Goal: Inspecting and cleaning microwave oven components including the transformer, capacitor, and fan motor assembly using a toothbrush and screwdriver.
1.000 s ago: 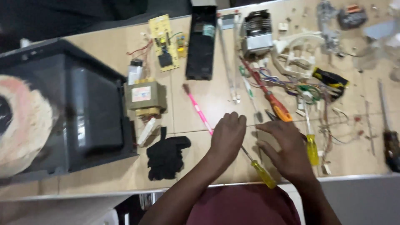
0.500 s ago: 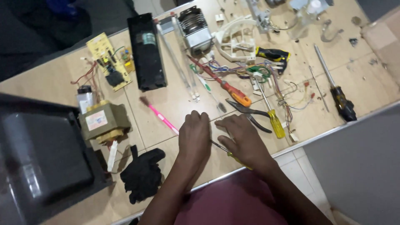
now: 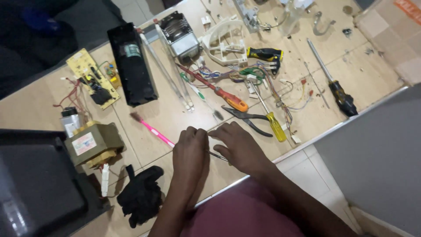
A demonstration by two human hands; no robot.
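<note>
Lower centre of the frame: left hand (image 3: 189,151) and right hand (image 3: 240,147) rest side by side on the desk (image 3: 144,131). Both grips pinch a thin metal rod (image 3: 218,156) between them. Pink brush (image 3: 151,128) just left; pliers (image 3: 247,118) just above.

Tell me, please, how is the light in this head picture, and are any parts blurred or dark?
Head view: even, soft light on the tiled table, with only faint shadows under the left hand and right hand; both hands are slightly soft; the tools, such as the orange-handled screwdriver, are clear; the black microwave casing at left is dark, with few details.
</note>
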